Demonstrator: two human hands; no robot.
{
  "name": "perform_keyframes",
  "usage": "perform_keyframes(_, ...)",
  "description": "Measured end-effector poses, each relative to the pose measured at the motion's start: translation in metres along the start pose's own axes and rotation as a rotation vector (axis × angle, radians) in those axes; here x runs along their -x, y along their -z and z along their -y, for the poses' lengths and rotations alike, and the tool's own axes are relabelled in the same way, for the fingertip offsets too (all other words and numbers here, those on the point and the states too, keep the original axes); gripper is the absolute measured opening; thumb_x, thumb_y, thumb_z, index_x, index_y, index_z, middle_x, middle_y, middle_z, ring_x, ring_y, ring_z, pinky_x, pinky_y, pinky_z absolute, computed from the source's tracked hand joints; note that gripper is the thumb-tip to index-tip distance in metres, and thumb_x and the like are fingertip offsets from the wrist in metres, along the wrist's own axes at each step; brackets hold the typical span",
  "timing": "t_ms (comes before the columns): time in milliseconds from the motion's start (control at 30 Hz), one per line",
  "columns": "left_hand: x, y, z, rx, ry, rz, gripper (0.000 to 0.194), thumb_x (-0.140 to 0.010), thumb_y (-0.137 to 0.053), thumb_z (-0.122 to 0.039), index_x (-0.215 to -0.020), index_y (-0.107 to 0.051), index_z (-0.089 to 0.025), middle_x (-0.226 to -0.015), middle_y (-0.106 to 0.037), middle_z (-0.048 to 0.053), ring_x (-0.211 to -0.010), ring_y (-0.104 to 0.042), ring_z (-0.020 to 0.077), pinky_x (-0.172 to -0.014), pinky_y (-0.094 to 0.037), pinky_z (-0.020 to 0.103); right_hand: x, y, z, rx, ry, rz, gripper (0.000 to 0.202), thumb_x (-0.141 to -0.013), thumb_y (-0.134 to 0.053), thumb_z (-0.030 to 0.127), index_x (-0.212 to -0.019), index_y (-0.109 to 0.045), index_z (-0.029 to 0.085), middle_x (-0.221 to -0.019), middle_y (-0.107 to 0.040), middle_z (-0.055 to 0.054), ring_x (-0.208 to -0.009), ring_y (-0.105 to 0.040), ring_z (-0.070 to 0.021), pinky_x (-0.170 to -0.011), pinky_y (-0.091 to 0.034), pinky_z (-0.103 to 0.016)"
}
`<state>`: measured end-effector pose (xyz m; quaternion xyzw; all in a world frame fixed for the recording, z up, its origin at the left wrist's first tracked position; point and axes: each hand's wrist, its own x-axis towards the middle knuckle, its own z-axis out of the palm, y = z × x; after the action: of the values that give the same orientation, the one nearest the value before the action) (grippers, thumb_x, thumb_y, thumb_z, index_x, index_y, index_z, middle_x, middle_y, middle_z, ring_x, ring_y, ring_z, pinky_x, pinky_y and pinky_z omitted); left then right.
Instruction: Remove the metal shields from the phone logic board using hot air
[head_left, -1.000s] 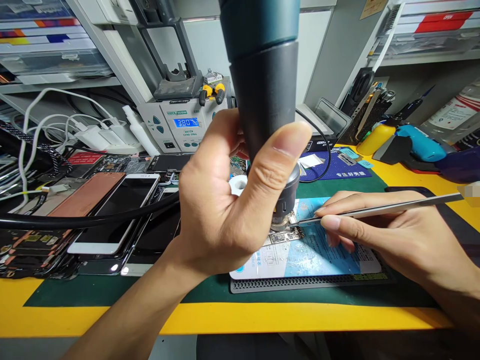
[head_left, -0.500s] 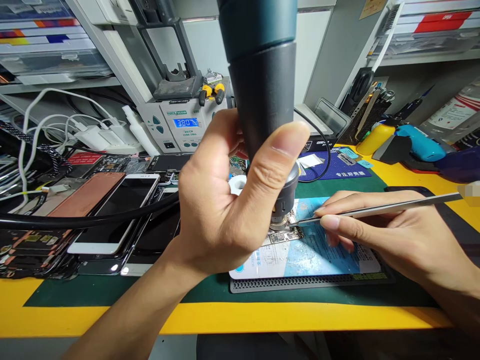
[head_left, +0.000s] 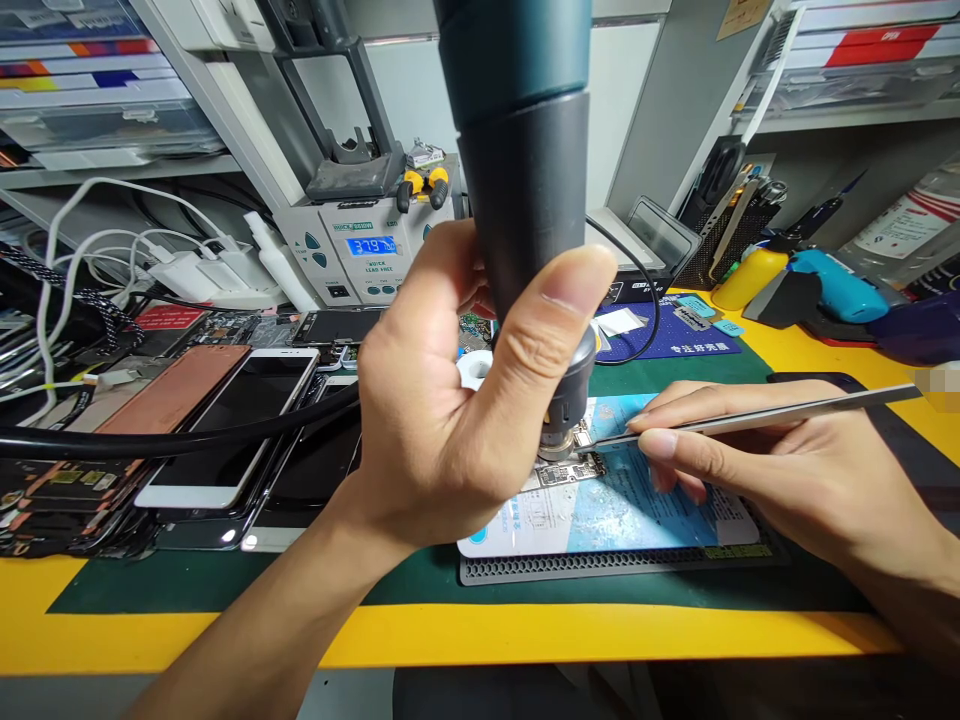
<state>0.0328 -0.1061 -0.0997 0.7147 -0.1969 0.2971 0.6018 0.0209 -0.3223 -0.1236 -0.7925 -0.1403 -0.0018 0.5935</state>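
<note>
From where I stand, the circuit board (head_left: 568,473) lies flat on a blue-and-white sheet (head_left: 645,510), its long axis running mostly left to right, the right end angled slightly away from the person. Just above the board is the metal nozzle (head_left: 556,447) of a dark cylindrical tool (head_left: 529,190), pointing down; whether it touches, I can't make out. The left hand (head_left: 450,400) has its grip wrapped firmly round that tool, fingers curled behind it and thumb across the front. To the right of the board, the right hand (head_left: 795,450) keeps its grip together, thumb and fingers pinching a slim metal tool (head_left: 787,411) that slants down leftward, its fine tip reaching in beside the nozzle. Under the sheet is a perforated grey plate (head_left: 585,569), on the green mat (head_left: 247,582) that covers part of the yellow bench (head_left: 450,638). Well left of the board lies a white-framed phone (head_left: 232,430); beyond it, to the back left, stands a grey station (head_left: 367,250) with a lit display. The board's left end is hidden by the left hand, the dark tool's top runs out of view, and the slim tool's outer end is blurred.
</note>
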Motion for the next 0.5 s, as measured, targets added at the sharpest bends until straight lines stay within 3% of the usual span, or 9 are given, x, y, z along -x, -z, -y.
perform_keyframes(200,-0.0009,0.002,-0.0011,-0.014,-0.004,0.022,0.029,-0.087,-0.07,-0.058,-0.094,-0.07,-0.03,-0.088,-0.073,0.0,-0.077,-0.072,0.0286,-0.076,-0.058,0.049,-0.0006,-0.0014,0.0006,-0.008,-0.01,-0.001,0.009,-0.075,-0.087,0.035,-0.069,-0.083,0.03,-0.065,-0.074,-0.001,-0.044,-0.06,-0.0123,-0.036,-0.051,-0.018)
perform_keyframes(500,0.002,-0.0007,0.0027,-0.024,-0.034,0.015,0.02,-0.097,-0.06,-0.049,-0.101,-0.068,-0.031,-0.087,-0.071,0.002,-0.079,-0.07,0.0278,-0.074,-0.058,0.047,0.0001,-0.001,0.0005,-0.007,-0.003,-0.007,0.01,-0.075,-0.087,0.035,-0.069,-0.083,0.029,-0.065,-0.073,-0.002,-0.043,-0.06,-0.0134,-0.035,-0.051,-0.021)
